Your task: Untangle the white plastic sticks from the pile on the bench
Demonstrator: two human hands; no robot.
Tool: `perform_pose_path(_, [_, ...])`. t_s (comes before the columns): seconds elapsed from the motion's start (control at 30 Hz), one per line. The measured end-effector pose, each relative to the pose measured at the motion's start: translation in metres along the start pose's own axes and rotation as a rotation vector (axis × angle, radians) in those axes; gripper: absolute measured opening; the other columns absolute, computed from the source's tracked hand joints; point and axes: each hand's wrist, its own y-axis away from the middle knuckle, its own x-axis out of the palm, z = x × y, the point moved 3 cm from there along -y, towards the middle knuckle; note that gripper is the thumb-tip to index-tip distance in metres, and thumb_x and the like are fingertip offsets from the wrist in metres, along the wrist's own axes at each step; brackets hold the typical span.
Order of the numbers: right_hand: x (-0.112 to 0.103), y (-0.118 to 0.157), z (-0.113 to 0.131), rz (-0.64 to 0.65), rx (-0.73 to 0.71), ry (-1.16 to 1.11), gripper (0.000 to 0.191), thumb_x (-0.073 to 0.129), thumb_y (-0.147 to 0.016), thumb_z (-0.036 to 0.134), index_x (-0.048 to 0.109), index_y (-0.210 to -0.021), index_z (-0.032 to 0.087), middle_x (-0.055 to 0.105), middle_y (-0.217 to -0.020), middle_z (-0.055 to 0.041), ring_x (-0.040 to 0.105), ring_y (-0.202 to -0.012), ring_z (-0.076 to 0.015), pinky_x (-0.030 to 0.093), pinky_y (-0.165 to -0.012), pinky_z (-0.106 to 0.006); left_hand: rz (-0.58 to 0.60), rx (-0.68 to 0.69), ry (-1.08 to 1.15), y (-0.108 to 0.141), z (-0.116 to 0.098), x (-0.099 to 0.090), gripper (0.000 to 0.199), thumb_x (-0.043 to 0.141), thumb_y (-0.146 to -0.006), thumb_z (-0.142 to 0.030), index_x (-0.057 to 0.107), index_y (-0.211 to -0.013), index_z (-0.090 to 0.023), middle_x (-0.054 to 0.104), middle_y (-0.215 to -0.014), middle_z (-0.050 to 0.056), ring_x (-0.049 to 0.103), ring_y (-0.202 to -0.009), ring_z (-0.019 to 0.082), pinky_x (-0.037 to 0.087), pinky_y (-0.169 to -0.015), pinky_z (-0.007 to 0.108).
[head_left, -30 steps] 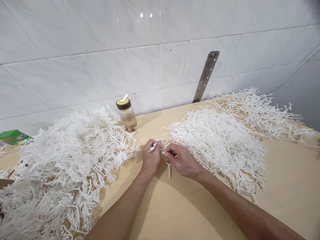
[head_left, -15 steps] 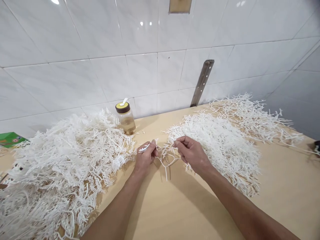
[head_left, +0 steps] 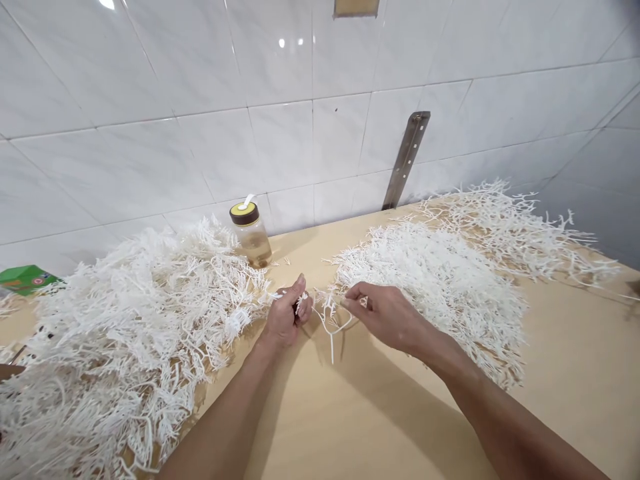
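My left hand (head_left: 289,315) is closed around small white plastic twigs, whose tips poke out between thumb and fingers. Between my hands hangs a forked white plastic branch (head_left: 331,331), its bare stem pointing down toward me. One arm of the fork runs to my left hand, the other to my right. My right hand (head_left: 384,312) pinches with thumb and forefinger at the branch's right side; the exact contact point is too small to make out. To the right of it lies a dense pile of short white twigs (head_left: 435,280).
A large heap of white plastic branches (head_left: 135,320) covers the table's left side. Behind stands a bottle (head_left: 255,243) with a yellow and black lid. Longer bare branches (head_left: 520,230) lie at the far right. A metal strip (head_left: 406,160) leans on the tiled wall (head_left: 280,147).
My left thumb has lifted, and the twigs sit deeper in that hand. My right hand has turned flatter, its fingertips slightly lower and further left. The camera view has shifted a little.
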Motion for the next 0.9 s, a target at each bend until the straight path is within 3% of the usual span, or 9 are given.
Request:
perform_pose_path(0.17, [0.013,0.003,0.007,0.091,-0.04,0.017,0.02,0.053,-0.087,0.025,0.065,-0.072,0.021,0.064,-0.063,0.002,0.054,-0.056,-0.0128,0.035,-0.055,-0.025,0.102,0.017,0.028,0.002,-0.008,0.002,0.055,0.067,-0.075,-0.043,0.04,-0.034,-0.018,0.033,-0.035,-0.001,0.032,-0.039,0.008,0.025,-0.046,0.026])
perform_pose_path(0.3, [0.012,0.001,0.003,-0.094,-0.045,0.083,0.023,0.052,-0.09,0.027,0.07,-0.076,0.022,0.068,-0.067,0.0013,0.058,-0.059,-0.014,0.038,-0.06,-0.026,0.109,0.002,-0.007,0.003,-0.011,0.002,0.038,0.067,-0.072,-0.038,0.053,-0.045,-0.015,0.051,-0.054,0.002,0.037,-0.046,0.007,0.021,-0.044,0.024])
perform_pose_path(0.4, [0.01,0.0,0.0,-0.229,-0.089,0.133,0.021,0.054,-0.092,0.03,0.072,-0.084,0.022,0.074,-0.079,-0.0004,0.064,-0.068,-0.0165,0.04,-0.066,-0.027,0.07,-0.017,-0.11,0.003,-0.011,0.001,0.027,0.07,-0.069,-0.038,0.061,-0.06,-0.014,0.052,-0.059,0.0,0.036,-0.046,0.006,0.019,-0.043,0.022])
perform_pose_path(0.5, [0.012,0.0,-0.003,-0.266,-0.125,0.159,0.02,0.055,-0.091,0.028,0.073,-0.085,0.022,0.075,-0.08,-0.0011,0.066,-0.069,-0.0171,0.042,-0.066,-0.027,0.039,-0.006,-0.24,0.004,-0.007,0.004,0.027,0.072,-0.071,-0.041,0.066,-0.071,-0.015,0.05,-0.055,-0.003,0.033,-0.043,0.005,0.021,-0.042,0.021])
perform_pose_path(0.6, [0.015,0.0,-0.004,-0.293,-0.15,0.176,0.02,0.055,-0.091,0.026,0.073,-0.085,0.022,0.075,-0.08,-0.0021,0.067,-0.069,-0.0177,0.043,-0.065,-0.028,0.046,0.104,-0.37,0.006,0.0,0.012,0.036,0.071,-0.075,-0.048,0.07,-0.09,-0.016,0.058,-0.062,-0.001,0.045,-0.049,0.009,0.035,-0.049,0.023])
perform_pose_path(0.73, [0.021,0.001,0.0,-0.298,-0.247,0.067,0.02,0.054,-0.088,0.014,0.073,-0.091,0.021,0.076,-0.088,-0.003,0.069,-0.077,-0.0176,0.048,-0.07,-0.027,0.074,0.299,-0.481,0.014,0.009,0.028,0.045,0.073,-0.076,-0.045,0.065,-0.11,-0.017,0.07,-0.096,0.008,0.064,-0.081,0.019,0.05,-0.074,0.03])
perform_pose_path(0.83, [0.022,0.001,0.004,-0.314,-0.318,-0.021,0.022,0.052,-0.089,0.013,0.072,-0.093,0.02,0.074,-0.087,-0.0039,0.068,-0.076,-0.0162,0.051,-0.068,-0.026,0.025,0.48,-0.594,0.021,0.008,0.034,0.029,0.06,-0.087,-0.04,0.069,-0.104,-0.019,0.07,-0.1,0.009,0.065,-0.092,0.022,0.05,-0.085,0.034])
perform_pose_path(0.9, [0.02,0.002,0.007,-0.311,-0.353,-0.052,0.02,0.051,-0.091,0.016,0.07,-0.094,0.019,0.072,-0.089,-0.0049,0.066,-0.073,-0.0152,0.052,-0.063,-0.026,-0.065,0.565,-0.645,0.023,0.004,0.033,0.025,0.058,-0.089,-0.038,0.072,-0.096,-0.019,0.071,-0.093,0.009,0.065,-0.089,0.022,0.051,-0.083,0.033])
